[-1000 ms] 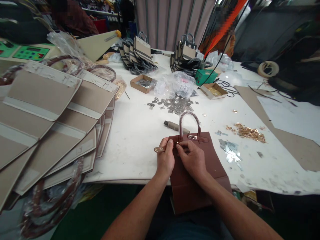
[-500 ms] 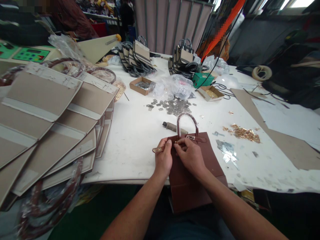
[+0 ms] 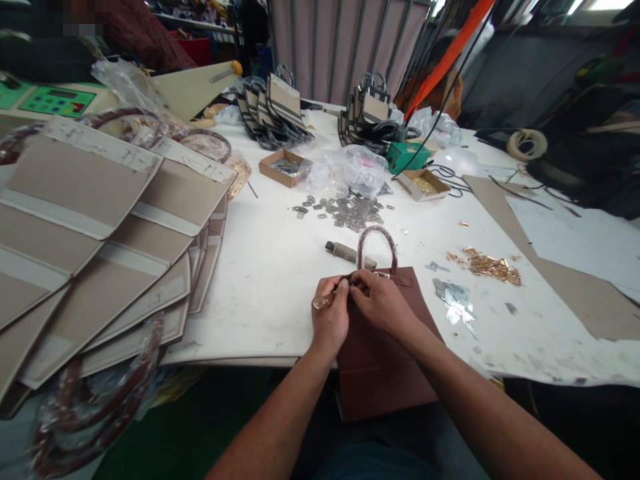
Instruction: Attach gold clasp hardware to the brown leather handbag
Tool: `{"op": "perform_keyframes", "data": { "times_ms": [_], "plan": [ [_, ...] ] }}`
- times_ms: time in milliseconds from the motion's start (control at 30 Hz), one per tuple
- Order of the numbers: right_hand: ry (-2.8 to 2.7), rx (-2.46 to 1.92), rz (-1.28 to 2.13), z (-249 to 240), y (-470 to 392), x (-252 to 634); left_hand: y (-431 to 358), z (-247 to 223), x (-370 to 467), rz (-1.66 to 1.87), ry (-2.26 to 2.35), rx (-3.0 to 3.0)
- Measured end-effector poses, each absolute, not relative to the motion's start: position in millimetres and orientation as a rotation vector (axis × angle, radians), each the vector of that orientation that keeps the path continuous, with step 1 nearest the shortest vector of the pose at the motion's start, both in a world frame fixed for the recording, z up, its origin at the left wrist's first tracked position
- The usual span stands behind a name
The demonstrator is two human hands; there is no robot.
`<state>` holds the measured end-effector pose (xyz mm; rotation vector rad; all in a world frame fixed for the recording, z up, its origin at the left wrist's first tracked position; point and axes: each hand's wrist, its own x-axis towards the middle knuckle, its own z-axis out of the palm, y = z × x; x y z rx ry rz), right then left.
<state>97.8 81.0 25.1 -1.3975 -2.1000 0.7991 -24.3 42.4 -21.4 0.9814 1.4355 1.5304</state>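
A dark brown handbag panel hangs over the table's near edge, its arched, plastic-wrapped handle standing up at the top. My left hand is closed around a brown strap at the panel's upper left; the strap's gold metal tip pokes out left of the fingers. My right hand lies over the panel, thumb and forefinger pinched against the same strap beside my left thumb. Whatever small thing sits in that pinch is hidden. A metal clasp plate shows just above my right hand.
Behind the bag lies a grey-green tool with a black tip. Loose dark metal plates spread beyond it. Gold fittings and silver plates lie to the right. Stacked beige bag panels fill the left.
My hands have drawn closer together at the strap, and its metal tip has shifted slightly right. The bag's lower edge has risen a little.
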Motion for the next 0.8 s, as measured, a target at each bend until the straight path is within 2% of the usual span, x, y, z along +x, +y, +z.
{"op": "perform_keyframes", "data": {
  "times_ms": [300,433,633,800],
  "plan": [
    [-1.680,-1.445,0.969,21,62,101,48,-18,-19,1.544,1.310,0.740],
    [-1.808,-1.433,0.892,22,60,110,50,-18,-17,1.513,1.348,0.708],
    [-2.157,-1.287,0.547,15,65,119,54,-23,-18,1.508,1.375,0.706],
    [-2.232,-1.236,0.511,12,70,122,54,-25,-17,1.508,1.404,0.726]
  ]
}}
